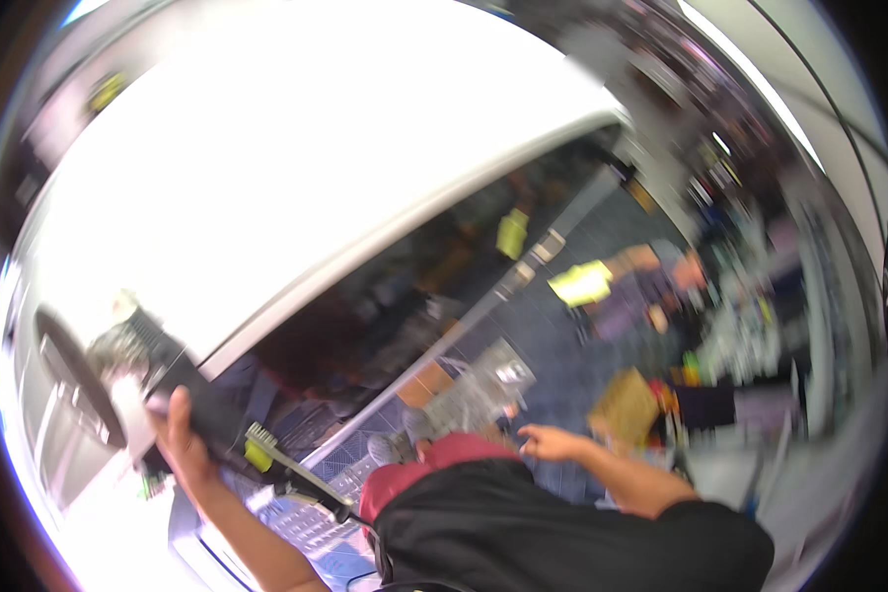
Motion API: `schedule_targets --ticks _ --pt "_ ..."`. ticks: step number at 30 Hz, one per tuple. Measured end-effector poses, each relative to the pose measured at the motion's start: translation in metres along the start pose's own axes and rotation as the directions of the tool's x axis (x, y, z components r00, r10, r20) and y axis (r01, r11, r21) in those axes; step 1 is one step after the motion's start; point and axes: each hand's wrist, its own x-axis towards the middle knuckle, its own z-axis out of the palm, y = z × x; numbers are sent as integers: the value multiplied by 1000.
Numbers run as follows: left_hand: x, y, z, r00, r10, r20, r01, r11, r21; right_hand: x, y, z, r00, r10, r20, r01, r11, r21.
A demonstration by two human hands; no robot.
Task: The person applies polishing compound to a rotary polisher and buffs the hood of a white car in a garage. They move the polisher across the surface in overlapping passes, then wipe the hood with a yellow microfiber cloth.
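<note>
At the left, my left hand (185,449) is wrapped round the dark body of a power polisher (207,409), its thumb pointing up along the housing. A round pad (79,380) sits at the polisher's far left end, close to a bright white car (345,128). Whether the pad touches the car I cannot tell. My right hand (551,443) hangs away from the tool at the right, with nothing in it and a finger stretched out. The picture is tilted and smeared by motion.
A dark cord (340,511) trails from the polisher beside my body. The car's dark side windows (395,286) slope across the middle. Another person (651,286) with a yellow-green cloth (582,284) stands at the right, near a brown cardboard box (624,409) and cluttered shelves.
</note>
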Motion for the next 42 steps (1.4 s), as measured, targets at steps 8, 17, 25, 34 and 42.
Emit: schedule_targets --ticks 8,17,25,34,42 --pt "6 8 3 995 -42 -94 -20 818 -574 0 -311 95 558 -603 571 146 748 647" --pt "36 37 25 948 15 318 195 763 -616 -42 -363 96 630 -660 408 319 700 639" --pt "72 64 -85 888 61 456 -189 952 242 -53 -475 143 625 -743 -241 762 512 398" --pt "114 -27 -194 821 557 123 -235 133 963 10 -512 125 611 -568 -552 675 738 -12" --pt "133 -14 -190 826 557 91 -207 150 967 82 -631 55 486 -663 -570 574 734 -364"
